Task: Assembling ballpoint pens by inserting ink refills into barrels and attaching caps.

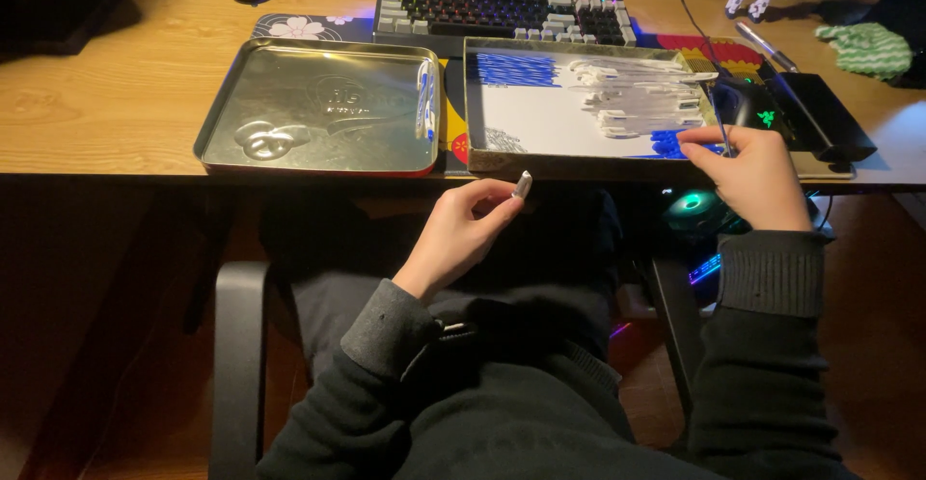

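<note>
White part [522,185] pinched in left hand [461,232] at frame centre; right hand [754,175] grips thin tool [716,118] over tin box [502,164], lid [318,162] at left

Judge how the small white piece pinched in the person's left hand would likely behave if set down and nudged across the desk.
The small white piece is held by just the left hand fingertips, so it is probably very light. It keeps its shape in the pinch, suggesting stiffness. It looks blocky rather than round, so it would likely slide or tumble, not roll.
</note>
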